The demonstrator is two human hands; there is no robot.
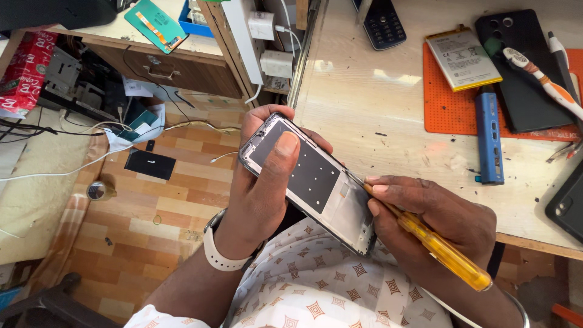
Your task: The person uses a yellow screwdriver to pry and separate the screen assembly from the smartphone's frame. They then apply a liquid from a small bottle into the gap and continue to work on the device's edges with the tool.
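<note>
My left hand (261, 182) grips an opened phone frame (316, 182), back cover off, with the thumb pressed on its dark inner panel. It is held tilted over my lap, just off the wooden table's edge. My right hand (431, 218) holds a screwdriver with a yellow see-through handle (446, 252). Its thin metal tip touches the right long edge of the phone frame, near the middle. A white band sits on my left wrist.
On the wooden table (376, 103) lies an orange mat (449, 109) with a phone battery (463, 59), a black back cover (525, 67), a blue tool (489, 136) and a toothbrush (540, 79). A keypad phone (382, 23) lies behind. Left: drawers, chargers, cables, tiled floor.
</note>
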